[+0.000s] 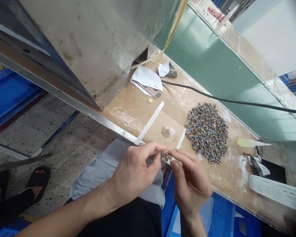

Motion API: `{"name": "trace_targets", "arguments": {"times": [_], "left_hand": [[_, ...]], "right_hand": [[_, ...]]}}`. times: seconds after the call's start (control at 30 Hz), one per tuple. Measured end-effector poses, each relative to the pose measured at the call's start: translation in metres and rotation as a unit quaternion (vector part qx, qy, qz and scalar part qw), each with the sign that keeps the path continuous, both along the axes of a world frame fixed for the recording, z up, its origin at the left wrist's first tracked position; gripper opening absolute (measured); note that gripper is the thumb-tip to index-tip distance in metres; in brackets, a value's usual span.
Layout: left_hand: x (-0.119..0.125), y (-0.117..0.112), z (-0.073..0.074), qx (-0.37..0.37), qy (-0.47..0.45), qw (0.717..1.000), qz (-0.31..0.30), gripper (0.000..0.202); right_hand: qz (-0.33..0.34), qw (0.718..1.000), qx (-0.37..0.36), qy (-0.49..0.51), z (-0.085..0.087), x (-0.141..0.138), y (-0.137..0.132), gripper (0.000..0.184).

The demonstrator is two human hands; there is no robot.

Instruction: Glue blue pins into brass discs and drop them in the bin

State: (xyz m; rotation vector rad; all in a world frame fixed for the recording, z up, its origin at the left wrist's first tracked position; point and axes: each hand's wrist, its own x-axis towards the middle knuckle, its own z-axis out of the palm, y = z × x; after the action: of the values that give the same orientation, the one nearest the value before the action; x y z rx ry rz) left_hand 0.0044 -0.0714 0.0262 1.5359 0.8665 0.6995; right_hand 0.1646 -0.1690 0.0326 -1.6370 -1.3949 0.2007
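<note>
My left hand (135, 169) is at the table's front edge, thumb and forefinger pinched on a small brass-coloured part (164, 156) with a hint of blue. Facing it, my right hand (191, 177) has its thumb and fingers closed at the other side of that part; its exact grip is hidden. Just beyond my fingertips are a small clear round dish (168, 132) and a scatter of tiny grains (174, 141). To the right lies a round heap of many small brass-and-blue parts (207, 133).
A metal housing (88, 49) stands at the left. A black cable (224, 98) runs along the green panel (212, 56). White cloth (148, 79) lies at the back; a yellowish dropper bottle (249, 142) and a white printed strip (276, 191) lie right. Blue crates (222, 214) stand below.
</note>
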Motion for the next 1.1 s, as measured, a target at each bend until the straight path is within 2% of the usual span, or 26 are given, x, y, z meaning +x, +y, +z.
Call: {"name": "trace_targets", "arguments": {"times": [0.07,0.13,0.3,0.4,0.53,0.67,0.73,0.83,0.9,1.0,1.1], "left_hand": [[0.001,0.000,-0.002,0.028,0.001,1.000,0.000,0.028],[0.003,-0.001,-0.003,0.061,0.000,0.998,-0.007,0.029],[0.006,-0.002,-0.001,0.098,0.024,0.994,-0.040,0.033],[0.008,-0.005,0.000,0.125,0.038,0.990,-0.060,0.044],[0.011,-0.011,-0.002,0.173,0.054,0.981,-0.071,0.052],[0.014,-0.016,-0.003,0.185,0.059,0.977,-0.090,0.056],[0.015,-0.017,-0.002,0.158,0.063,0.981,-0.097,0.055],[0.015,-0.015,-0.002,0.074,0.096,0.988,-0.094,0.050],[0.015,-0.012,-0.007,0.023,0.124,0.987,-0.100,0.053],[0.019,-0.011,-0.017,-0.041,0.135,0.980,-0.141,0.067],[0.022,-0.015,-0.027,-0.097,0.097,0.968,-0.210,0.067]], "right_hand": [[-0.039,0.992,-0.045,0.111,-0.001,-0.001,-0.001,0.016],[-0.056,0.972,-0.080,0.214,-0.002,-0.002,0.000,0.006],[-0.056,0.908,-0.106,0.401,-0.007,-0.001,0.003,0.016],[-0.058,0.891,-0.109,0.436,-0.008,0.002,-0.001,0.020],[-0.062,0.886,-0.100,0.448,-0.009,0.003,-0.009,0.019],[-0.048,0.880,-0.088,0.464,-0.011,0.003,-0.015,0.015],[-0.050,0.876,-0.080,0.473,-0.014,0.004,-0.018,0.013],[-0.057,0.875,-0.046,0.478,-0.023,0.004,-0.026,0.010],[-0.050,0.895,-0.004,0.443,-0.029,0.004,-0.030,0.011],[-0.035,0.934,0.043,0.353,-0.032,0.000,-0.036,0.019],[-0.063,0.937,0.065,0.338,-0.030,-0.006,-0.046,0.014]]}}
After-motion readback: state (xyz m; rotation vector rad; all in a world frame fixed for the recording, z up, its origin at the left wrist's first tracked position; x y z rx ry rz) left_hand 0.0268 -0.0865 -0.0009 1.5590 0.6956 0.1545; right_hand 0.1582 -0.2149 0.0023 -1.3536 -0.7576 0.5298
